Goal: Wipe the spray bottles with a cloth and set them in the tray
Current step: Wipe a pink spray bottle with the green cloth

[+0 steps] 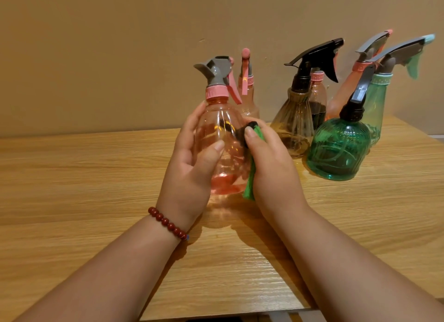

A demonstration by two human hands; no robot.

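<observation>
The pink spray bottle [223, 139] stands upright at the tabletop's middle, long axis vertical, nozzle pointing right. The left hand [189, 168] wraps its fingers round the body; the right hand [271, 168] pinches a green cloth [249, 184] against its side. More spray bottles [336, 151] cluster behind on the wooden tabletop [72, 189], before a tan wall [96, 45].

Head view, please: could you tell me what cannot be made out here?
Tray: nowhere in the head view; its place cannot be told.
Cloth: mostly hidden by the right hand; only a green strip and dark tip show.
Rear pink bottle: body largely covered by the brown bottle.
Held bottle: left side covered by the left hand.
</observation>
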